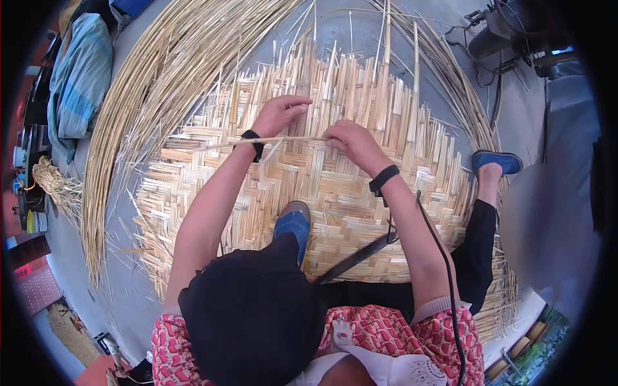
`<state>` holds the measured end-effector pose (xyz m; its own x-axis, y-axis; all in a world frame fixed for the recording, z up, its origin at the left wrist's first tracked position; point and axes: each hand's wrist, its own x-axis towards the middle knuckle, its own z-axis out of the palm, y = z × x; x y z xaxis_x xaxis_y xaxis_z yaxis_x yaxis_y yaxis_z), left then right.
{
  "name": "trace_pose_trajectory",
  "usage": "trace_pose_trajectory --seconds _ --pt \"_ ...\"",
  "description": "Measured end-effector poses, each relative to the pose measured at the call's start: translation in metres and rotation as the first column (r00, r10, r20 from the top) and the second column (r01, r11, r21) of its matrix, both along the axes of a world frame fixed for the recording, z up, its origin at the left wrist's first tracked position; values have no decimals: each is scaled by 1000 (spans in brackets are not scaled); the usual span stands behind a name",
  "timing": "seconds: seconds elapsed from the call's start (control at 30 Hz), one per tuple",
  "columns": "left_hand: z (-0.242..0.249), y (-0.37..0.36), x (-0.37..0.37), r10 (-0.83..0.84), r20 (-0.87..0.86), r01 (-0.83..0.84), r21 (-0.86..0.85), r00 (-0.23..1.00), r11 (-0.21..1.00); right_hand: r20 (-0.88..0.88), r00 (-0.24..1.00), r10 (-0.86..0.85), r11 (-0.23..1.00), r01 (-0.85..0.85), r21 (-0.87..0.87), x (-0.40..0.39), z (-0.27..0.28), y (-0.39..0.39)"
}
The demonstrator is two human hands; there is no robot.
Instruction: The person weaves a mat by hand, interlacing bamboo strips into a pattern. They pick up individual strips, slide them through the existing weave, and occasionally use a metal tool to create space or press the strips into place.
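Over a woven mat of pale split reeds [347, 212], my right hand [353, 143] pinches one end of a thin reed strip [283, 139]. The strip runs left from those fingers, passing across my left wrist. My left hand [282, 114] is just above the strip, thumb and forefinger apart, with nothing visible between them. Upright reed ends stick out along the mat's far edge, beyond both hands. A blue shoe [293, 225] rests on the mat between my forearms.
Long loose reeds [154, 83] curve around the mat's left side, with more reeds [450, 83] at the right. A blue cloth bundle [80, 83] lies far left. Metal equipment [508, 32] stands at the upper right. My other shoe [497, 162] is right of the mat.
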<state>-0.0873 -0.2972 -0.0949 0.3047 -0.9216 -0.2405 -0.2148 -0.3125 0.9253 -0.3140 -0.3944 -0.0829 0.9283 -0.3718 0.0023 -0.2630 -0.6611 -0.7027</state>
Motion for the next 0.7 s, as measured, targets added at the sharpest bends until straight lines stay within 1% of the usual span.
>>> trace_pose_trajectory --seconds 0.03,0.07,0.1,0.13,0.2,0.23,0.27,0.3,0.33,0.37,0.4,0.43,0.47,0.5,0.53,0.57,0.6,0.63,0.67,0.7 --pt "-8 -12 1 10 -13 -10 -10 1000 1000 -26 997 74 995 -72 67 -1 6 -4" --pt "-15 -23 1 -61 341 45 54 938 998 -37 996 83 995 -81 57 -2 6 -6" --pt "-22 -35 0 -145 646 73 137 749 988 12 993 114 993 -114 23 -4 4 -5" --pt "-30 -46 -5 -140 641 71 132 755 989 63 988 144 990 -143 -9 -6 4 -5" --pt "-45 -63 -16 -121 659 -90 278 743 957 73 990 124 992 -121 -39 -11 4 -8" --pt "-56 -66 -16 -129 655 -86 286 745 954 92 990 104 993 -98 -64 -14 7 -5" --pt "-65 -67 -14 35 379 -138 248 925 959 92 991 101 994 -96 -54 -16 9 -2" --pt "-70 -66 -14 198 54 -205 228 979 952 95 995 28 997 -20 -78 -17 16 1" --pt "-49 -60 -14 231 -251 -166 257 940 952 101 994 -43 993 53 -105 -18 19 2" --pt "-27 -58 -18 233 -246 -168 257 941 952 106 993 -41 993 52 -104 -19 18 2" --pt "14 -55 -29 226 -140 -179 286 964 941 187 975 -120 988 136 -76 -21 16 3" --pt "35 -53 -37 213 -35 -192 317 976 929 261 944 -201 975 219 -38 -23 13 5" --pt "18 -53 -25 61 -61 -33 385 996 922 261 943 -205 975 221 -32 -26 9 8" --pt "23 -54 -23 60 -58 -32 391 997 920 277 898 -341 939 310 151 -28 6 11" --pt "28 -56 -21 13 -173 61 415 985 908 266 840 -473 863 382 329 -29 3 14" --pt "33 -59 -19 -32 -286 157 427 958 891 266 837 -479 860 387 332 -30 0 14" --pt "18 -56 -16 -4 -376 132 315 927 940 235 789 -567 770 407 491 -30 -1 14" --pt "14 -53 -17 -11 -378 140 317 926 938 186 739 -648 654 414 633 -29 -1 14" --pt "10 -49 -20 15 -434 87 212 901 973 181 734 -655 648 422 634 -29 -1 16" --pt "10 -45 -24 34 -492 22 108 870 994 171 704 -689 598 418 684 -27 2 17"
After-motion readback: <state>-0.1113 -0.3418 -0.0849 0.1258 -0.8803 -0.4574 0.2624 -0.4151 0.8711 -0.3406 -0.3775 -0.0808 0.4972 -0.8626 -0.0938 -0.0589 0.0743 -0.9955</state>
